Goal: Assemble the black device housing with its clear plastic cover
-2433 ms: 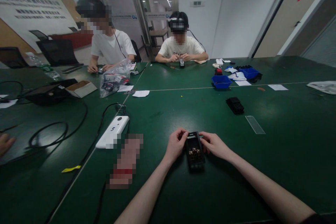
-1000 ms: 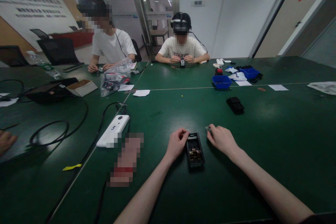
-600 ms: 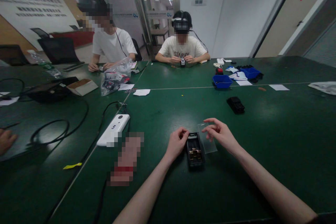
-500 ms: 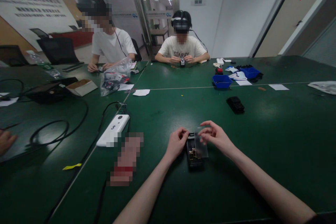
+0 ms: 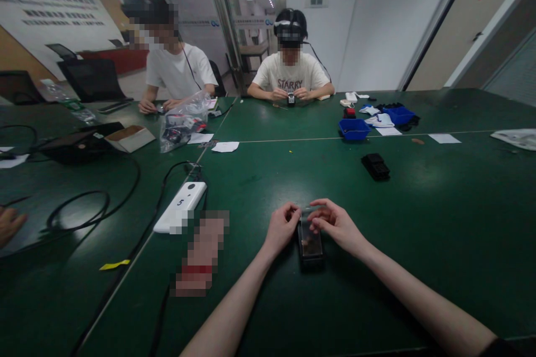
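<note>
A small black case (image 5: pixel 312 261) lies on the green table in front of me. Its inside, where brass-coloured parts showed before, is now seen dimly through a clear plastic cover (image 5: pixel 310 244). My left hand (image 5: pixel 283 228) is closed at the far left corner of the case, thumb and fingers pinched against it. From the right, my right hand (image 5: pixel 338 228) holds the cover by its upper right part, fingers bent over it. The cover lies over the case, roughly in line with it; whether it sits fully flat I cannot tell.
Beyond my right hand lies a black block-like object (image 5: pixel 376 167). Blue trays (image 5: pixel 354 129) stand farther back. To my left are a white power bank (image 5: pixel 184 206), a blurred reddish item (image 5: pixel 203 251) and cables. Two people sit across the table; another person's hand (image 5: pixel 12 226) shows at the left edge.
My right hand has moved left with the clear cover, which shifted from the case's right side to lie over it. My left hand has stayed in place.
</note>
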### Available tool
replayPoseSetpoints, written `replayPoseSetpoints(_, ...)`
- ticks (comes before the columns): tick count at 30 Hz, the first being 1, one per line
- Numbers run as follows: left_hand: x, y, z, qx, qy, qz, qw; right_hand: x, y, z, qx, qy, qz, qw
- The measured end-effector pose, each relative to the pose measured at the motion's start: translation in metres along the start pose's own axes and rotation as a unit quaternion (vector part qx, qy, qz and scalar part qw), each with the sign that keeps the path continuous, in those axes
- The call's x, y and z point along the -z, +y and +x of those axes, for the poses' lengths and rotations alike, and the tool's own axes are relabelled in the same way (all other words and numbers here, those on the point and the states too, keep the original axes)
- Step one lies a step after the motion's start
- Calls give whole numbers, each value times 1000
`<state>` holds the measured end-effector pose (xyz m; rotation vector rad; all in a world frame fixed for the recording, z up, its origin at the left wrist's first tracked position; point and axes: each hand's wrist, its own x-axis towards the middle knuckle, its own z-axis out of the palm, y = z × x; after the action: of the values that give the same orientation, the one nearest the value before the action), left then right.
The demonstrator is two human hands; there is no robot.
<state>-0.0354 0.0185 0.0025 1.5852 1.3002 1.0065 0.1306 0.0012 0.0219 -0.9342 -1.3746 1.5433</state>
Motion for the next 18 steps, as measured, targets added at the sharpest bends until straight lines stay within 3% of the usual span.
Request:
replayPoseSetpoints(12,0,0,0,-4,-1,11,1000,0,2,0,-9,-10,-20,1000)
replayPoseSetpoints(18,1,0,0,-4,0,15,1000,-1,-1,-2,-8,-15,-80,997)
